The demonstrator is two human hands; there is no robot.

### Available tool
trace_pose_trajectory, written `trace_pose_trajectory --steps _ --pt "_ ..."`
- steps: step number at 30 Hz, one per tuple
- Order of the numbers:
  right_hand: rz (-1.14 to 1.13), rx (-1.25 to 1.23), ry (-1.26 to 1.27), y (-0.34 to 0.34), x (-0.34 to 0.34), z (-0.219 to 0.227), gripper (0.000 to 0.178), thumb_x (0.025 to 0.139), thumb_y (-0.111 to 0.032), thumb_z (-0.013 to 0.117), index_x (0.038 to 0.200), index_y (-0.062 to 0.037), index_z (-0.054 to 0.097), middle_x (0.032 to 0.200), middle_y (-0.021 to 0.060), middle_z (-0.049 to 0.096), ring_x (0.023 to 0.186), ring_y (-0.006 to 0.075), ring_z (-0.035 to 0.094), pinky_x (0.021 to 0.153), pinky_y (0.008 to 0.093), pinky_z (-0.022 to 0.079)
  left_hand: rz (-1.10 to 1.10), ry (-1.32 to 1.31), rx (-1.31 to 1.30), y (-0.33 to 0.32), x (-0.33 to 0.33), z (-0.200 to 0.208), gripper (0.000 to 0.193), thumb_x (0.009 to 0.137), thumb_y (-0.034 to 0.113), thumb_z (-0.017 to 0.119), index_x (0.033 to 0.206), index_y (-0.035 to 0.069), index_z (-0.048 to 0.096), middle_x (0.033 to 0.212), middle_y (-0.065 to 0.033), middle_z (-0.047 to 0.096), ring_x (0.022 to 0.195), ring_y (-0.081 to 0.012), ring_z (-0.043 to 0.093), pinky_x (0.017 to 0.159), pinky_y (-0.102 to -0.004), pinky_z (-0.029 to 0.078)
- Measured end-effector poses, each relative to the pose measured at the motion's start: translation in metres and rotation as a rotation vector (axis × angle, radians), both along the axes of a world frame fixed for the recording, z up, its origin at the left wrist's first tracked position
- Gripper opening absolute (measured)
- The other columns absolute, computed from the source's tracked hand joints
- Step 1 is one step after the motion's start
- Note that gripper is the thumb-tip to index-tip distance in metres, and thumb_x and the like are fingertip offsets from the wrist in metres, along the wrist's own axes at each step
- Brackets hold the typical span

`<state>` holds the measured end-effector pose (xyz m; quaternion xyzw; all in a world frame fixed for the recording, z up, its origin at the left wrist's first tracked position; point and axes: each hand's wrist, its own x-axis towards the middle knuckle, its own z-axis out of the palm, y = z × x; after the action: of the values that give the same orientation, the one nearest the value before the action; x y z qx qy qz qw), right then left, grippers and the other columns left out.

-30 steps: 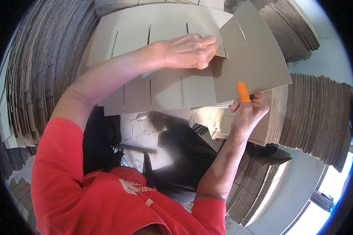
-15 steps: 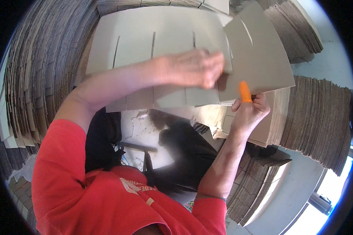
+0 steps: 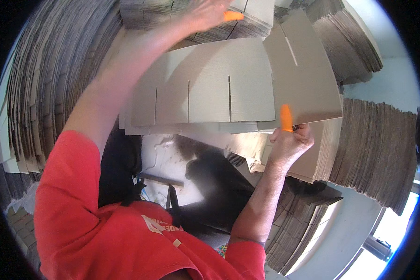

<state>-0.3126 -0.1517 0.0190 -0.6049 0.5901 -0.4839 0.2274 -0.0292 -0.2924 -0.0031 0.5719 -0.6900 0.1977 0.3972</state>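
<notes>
With my right hand (image 3: pixel 294 138) I grip the lower edge of a cardboard panel (image 3: pixel 308 77), the orange-covered thumb (image 3: pixel 286 117) lying on its face. Just to its left there is a slotted cardboard sheet (image 3: pixel 207 77). My left hand (image 3: pixel 209 13) is near a cardboard stack (image 3: pixel 250 24) at the top; its fingers are partly outside the view, so I cannot tell whether they grasp something.

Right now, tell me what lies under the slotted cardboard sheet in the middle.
Strips of pale cardboard show along the near edge of the slotted sheet, seemingly layers beneath it. Anything farther under is covered by the sheet and cannot be seen.
</notes>
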Motion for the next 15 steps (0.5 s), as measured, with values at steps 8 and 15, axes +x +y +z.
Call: trace_pose_trajectory --steps 8,15 --pt "0.043 -0.039 0.071 -0.004 0.009 0.004 0.017 0.081 0.012 0.060 0.091 0.0020 0.068 0.064 0.0039 0.062 0.048 0.0052 0.051 0.041 0.0222 0.038 -0.196 -0.467 0.100 -0.069 0.099 -0.066 0.029 0.084 0.017 0.056 0.107 0.000 0.061 0.117 -0.0198 0.055 0.120 -0.0362 0.047 0.105 -0.0463 0.036" --pt "0.056 -0.036 0.036 -0.001 0.008 0.002 0.022 0.082 0.013 0.055 0.096 0.0017 0.068 0.063 0.0047 0.062 0.046 0.0056 0.051 0.040 0.0227 0.038 -0.115 -0.280 0.046 -0.064 0.060 -0.026 0.009 0.077 0.012 0.062 0.075 0.004 0.064 0.081 -0.0165 0.063 0.087 -0.0358 0.060 0.080 -0.0446 0.050"
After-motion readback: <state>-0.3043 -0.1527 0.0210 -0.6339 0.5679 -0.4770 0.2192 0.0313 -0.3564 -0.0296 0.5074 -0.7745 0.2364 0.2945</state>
